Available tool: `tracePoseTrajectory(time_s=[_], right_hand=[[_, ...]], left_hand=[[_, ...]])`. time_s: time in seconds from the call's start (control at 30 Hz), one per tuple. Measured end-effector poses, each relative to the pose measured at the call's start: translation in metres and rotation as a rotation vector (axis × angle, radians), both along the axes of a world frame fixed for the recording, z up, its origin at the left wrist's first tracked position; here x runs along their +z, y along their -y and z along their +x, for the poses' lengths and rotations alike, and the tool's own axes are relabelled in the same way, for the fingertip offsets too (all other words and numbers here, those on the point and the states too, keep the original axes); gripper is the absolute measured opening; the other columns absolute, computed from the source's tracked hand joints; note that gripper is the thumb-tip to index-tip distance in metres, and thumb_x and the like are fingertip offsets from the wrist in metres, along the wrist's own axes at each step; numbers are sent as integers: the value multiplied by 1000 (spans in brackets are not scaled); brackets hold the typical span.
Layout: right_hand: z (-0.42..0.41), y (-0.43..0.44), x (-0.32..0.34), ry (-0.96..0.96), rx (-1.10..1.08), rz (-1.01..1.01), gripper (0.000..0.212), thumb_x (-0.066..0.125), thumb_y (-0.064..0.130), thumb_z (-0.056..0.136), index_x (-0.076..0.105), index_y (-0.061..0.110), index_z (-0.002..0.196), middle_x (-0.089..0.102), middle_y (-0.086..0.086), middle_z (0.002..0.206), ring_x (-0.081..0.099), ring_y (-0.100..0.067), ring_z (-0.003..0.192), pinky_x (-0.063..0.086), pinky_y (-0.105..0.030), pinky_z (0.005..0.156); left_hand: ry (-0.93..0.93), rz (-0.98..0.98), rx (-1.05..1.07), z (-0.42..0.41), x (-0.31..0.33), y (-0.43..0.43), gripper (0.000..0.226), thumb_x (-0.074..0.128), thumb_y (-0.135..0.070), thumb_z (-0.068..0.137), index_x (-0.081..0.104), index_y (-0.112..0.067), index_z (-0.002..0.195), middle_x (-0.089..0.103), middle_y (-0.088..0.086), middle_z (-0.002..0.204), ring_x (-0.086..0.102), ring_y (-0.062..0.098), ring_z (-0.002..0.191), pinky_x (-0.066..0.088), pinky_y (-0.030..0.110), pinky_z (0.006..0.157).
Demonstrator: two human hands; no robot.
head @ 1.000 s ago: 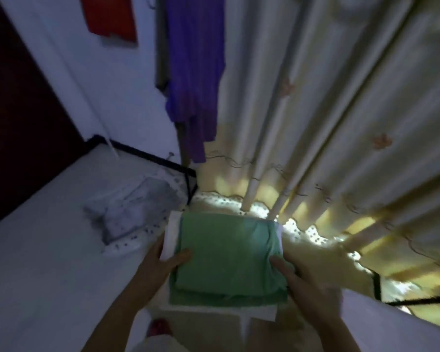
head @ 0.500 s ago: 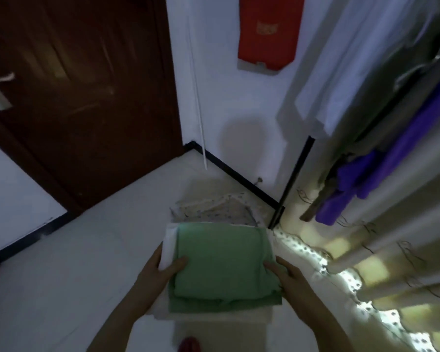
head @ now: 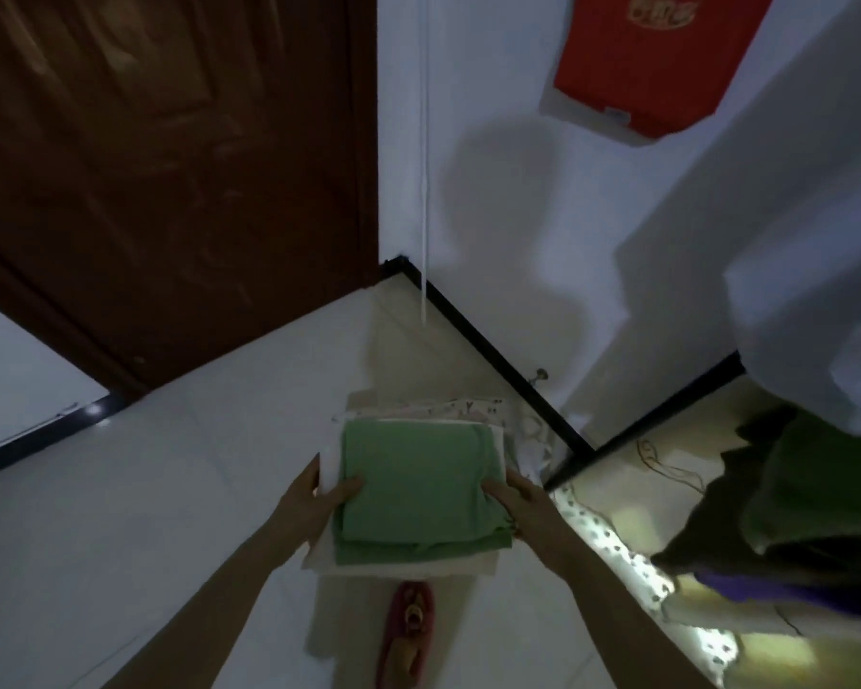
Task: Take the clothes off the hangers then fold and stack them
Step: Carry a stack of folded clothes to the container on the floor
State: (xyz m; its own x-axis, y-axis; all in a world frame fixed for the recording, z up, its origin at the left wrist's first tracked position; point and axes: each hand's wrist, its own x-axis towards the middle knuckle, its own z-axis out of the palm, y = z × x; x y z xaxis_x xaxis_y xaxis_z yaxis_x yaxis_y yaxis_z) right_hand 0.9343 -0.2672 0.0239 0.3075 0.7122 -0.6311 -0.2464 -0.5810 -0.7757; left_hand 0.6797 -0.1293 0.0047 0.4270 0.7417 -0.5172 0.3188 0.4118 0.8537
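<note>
- A red slipper (head: 404, 634) lies on the pale tiled floor (head: 120, 514) at the bottom centre of the frame, between the two forearms.
- Just above it, both hands hold a stack of folded clothes (head: 418, 494) in the lower middle of the frame.
- The left hand (head: 319, 499) grips the stack's left edge. Its thumb lies on top and its fingers are hidden underneath.
- The right hand (head: 523, 499) grips the right edge the same way, with its thumb on the cloth.
- A green garment (head: 408, 469) tops the stack, with pale pieces (head: 330, 464) showing under it at the left and near edges.
- A patterned cloth (head: 468, 407) shows past the stack's far edge. Whether it belongs to the stack cannot be told.
- At lower right a spotted curtain hem (head: 612, 544) trails along the floor, with light behind it.
- Above the hem, dark green clothing (head: 826, 489) and a purple garment (head: 776, 591) crowd the right edge and hide the floor there.
- A large white garment (head: 791, 216) hangs higher on the right, covering part of the wall (head: 518, 216).
- A black baseboard (head: 493, 360) runs diagonally behind the stack and meets the corner.
- A thin white cord (head: 423, 166) drops down the wall to that corner.
- A dark brown door (head: 170, 166) fills the upper left.
- A red item (head: 652, 57) hangs on the wall at upper right, and a shadow falls on the wall below it.
</note>
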Motion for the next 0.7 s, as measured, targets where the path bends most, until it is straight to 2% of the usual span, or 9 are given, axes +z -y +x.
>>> tracePoseTrajectory(time_s=[0.13,0.27,0.4,0.53,0.6,0.67,0.7], right_hand=[[36,-68,-60,4,10,-51,17,69,30,84,72,26,100,75,1,97,72,-14,87,55,-20,65],[63,-127,-157,0,13,-92,23,66,22,87,70,11,107,73,-11,100,70,-27,91,57,-29,70],[79,-171,-280,-12,13,-150,20,64,17,89,68,13,108,74,-3,98,72,-20,85,57,-24,63],[87,-197,-424,29,30,-184,22,62,19,91,66,12,111,72,-6,101,70,-24,90,59,-30,67],[88,-206,-494,48,33,-197,19,63,22,90,67,15,108,72,-2,95,71,-18,81,58,-26,61],[88,-214,-558,40,21,-196,17,64,25,89,65,20,106,71,4,91,71,-9,71,54,-18,53],[87,-219,-588,41,20,-196,19,65,26,89,64,20,107,70,5,91,71,-8,71,54,-17,53]], left_hand=[[-95,-47,38,31,-59,-52,59,69,-27,84,43,-21,137,57,3,131,57,16,100,50,21,78],[-156,-84,43,58,-147,-108,63,68,-26,85,39,-20,140,55,4,132,54,16,99,47,14,72],[-192,-90,50,82,-270,-146,62,67,-22,86,37,-16,140,53,7,131,51,15,101,44,18,79],[-192,-104,63,96,-423,-159,56,65,-15,87,39,-12,136,55,7,126,54,22,110,48,16,78],[-206,-114,98,101,-498,-164,58,64,-15,88,36,-10,138,49,12,136,50,28,123,48,26,89],[-237,-128,105,107,-562,-172,67,62,-16,90,27,-4,145,39,16,146,42,31,132,40,35,103],[-227,-108,90,109,-592,-177,64,60,-13,91,28,-2,145,37,17,147,41,32,132,37,37,106]])
